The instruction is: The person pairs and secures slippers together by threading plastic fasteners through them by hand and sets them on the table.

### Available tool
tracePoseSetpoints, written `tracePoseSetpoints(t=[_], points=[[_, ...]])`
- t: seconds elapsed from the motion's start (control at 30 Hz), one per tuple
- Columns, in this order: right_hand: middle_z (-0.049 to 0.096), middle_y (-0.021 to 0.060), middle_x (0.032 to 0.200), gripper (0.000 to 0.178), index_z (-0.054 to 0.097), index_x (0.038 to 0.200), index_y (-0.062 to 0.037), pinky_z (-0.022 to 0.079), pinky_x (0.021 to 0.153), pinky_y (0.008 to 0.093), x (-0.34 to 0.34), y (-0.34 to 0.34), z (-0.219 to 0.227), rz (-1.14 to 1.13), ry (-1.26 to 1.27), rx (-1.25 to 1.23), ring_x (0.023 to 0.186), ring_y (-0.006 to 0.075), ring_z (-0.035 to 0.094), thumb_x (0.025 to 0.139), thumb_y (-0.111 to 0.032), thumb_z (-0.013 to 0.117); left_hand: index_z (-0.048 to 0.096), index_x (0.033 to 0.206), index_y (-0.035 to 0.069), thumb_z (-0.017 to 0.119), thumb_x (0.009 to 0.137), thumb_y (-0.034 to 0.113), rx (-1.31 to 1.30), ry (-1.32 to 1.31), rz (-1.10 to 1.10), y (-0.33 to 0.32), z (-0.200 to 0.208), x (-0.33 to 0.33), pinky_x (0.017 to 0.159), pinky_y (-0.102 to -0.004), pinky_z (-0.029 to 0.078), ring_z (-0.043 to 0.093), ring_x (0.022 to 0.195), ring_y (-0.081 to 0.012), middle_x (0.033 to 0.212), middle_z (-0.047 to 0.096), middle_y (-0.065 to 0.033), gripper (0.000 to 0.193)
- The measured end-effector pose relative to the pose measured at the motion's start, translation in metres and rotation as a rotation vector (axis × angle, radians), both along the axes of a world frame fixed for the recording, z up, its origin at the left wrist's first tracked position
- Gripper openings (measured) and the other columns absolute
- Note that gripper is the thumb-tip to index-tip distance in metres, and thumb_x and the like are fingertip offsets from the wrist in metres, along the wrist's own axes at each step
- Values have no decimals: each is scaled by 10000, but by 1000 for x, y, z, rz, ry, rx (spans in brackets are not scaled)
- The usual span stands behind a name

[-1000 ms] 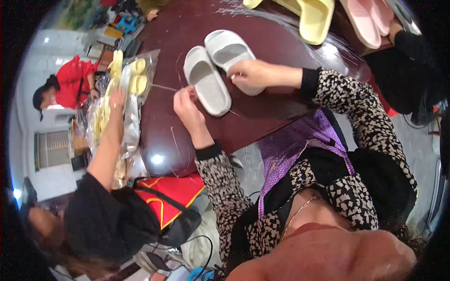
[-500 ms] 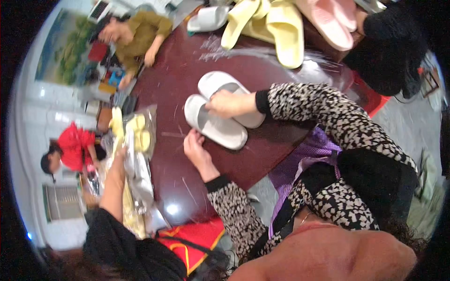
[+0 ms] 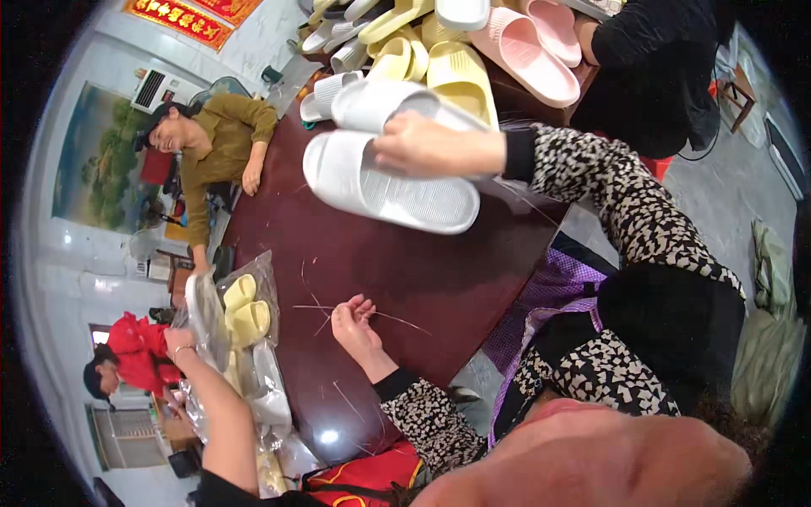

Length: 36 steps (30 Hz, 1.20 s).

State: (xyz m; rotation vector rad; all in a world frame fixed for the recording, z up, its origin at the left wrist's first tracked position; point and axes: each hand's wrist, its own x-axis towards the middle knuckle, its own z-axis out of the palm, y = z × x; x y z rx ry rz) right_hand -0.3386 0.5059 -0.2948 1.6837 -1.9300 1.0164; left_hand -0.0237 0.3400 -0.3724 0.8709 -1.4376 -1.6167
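My right hand (image 3: 435, 145) grips a pair of pale grey-white slippers (image 3: 422, 203) at the inner edges of their straps. The two slippers lie side by side, toes to the left, held above the dark red table (image 3: 405, 275). My fingertips reach under the straps, so the exact grip is partly hidden. Lower down, my left hand (image 3: 356, 327) rests at the tabletop, apart from the slippers, palm up with fingers loosely curled and nothing visible in them. Thin pale strands (image 3: 401, 322) lie beside it.
Yellow slippers (image 3: 463, 76), pink slippers (image 3: 532, 59) and other pale pairs crowd the far edge. At left lie bagged yellow slippers (image 3: 251, 319), with a co-worker's bare forearm (image 3: 226, 406) reaching in. People in olive (image 3: 207, 139) and red (image 3: 139, 351) stand beyond.
My right hand has raised the slipper pair off the table, up and away from my left hand, which was touching the nearer slipper's edge. The whole view has shifted.
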Motion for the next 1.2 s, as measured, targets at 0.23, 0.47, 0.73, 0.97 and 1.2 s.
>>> tracePoseSetpoints(t=[0.23, 0.47, 0.73, 0.97, 1.2], points=[[597, 127, 820, 185, 621, 949, -97, 461, 740, 403, -93, 58, -14, -468, 201, -56, 833, 306, 595, 792, -193, 635, 517, 894, 20, 485, 936, 147, 2, -66, -67, -12, -13, 6, 573, -307, 517, 600, 639, -201, 830, 623, -143, 138], [616, 57, 940, 282, 602, 1068, -175, 406, 839, 427, -134, 95, -42, -735, 371, 104, 1004, 237, 570, 787, -182, 591, 525, 876, 17, 479, 925, 132, 0, -72, -82, -6, -15, 9, 555, -296, 511, 591, 614, -180, 797, 623, -131, 133], [626, 24, 984, 254, 618, 1041, -189, 395, 821, 479, -153, 85, -37, -797, 341, 160, 1024, 198, 564, 789, -194, 588, 525, 866, 14, 481, 914, 110, 19, -68, -57, 6, -2, 29, 533, -282, 509, 587, 593, -170, 782, 621, -126, 116], [635, 22, 999, 231, 640, 1004, -198, 401, 814, 504, -176, 93, -49, -858, 325, 166, 1015, 200, 576, 779, -207, 588, 524, 862, 15, 486, 912, 106, 31, -106, -49, 22, -5, 37, 529, -277, 507, 587, 590, -164, 784, 622, -127, 111], [621, 130, 967, 237, 613, 1057, -116, 430, 829, 518, -200, 104, -50, -791, 249, 127, 923, 282, 590, 836, -146, 534, 542, 884, 7, 497, 920, 131, 14, -66, -59, 25, -12, 52, 549, -285, 510, 589, 607, -173, 796, 625, -127, 137]])
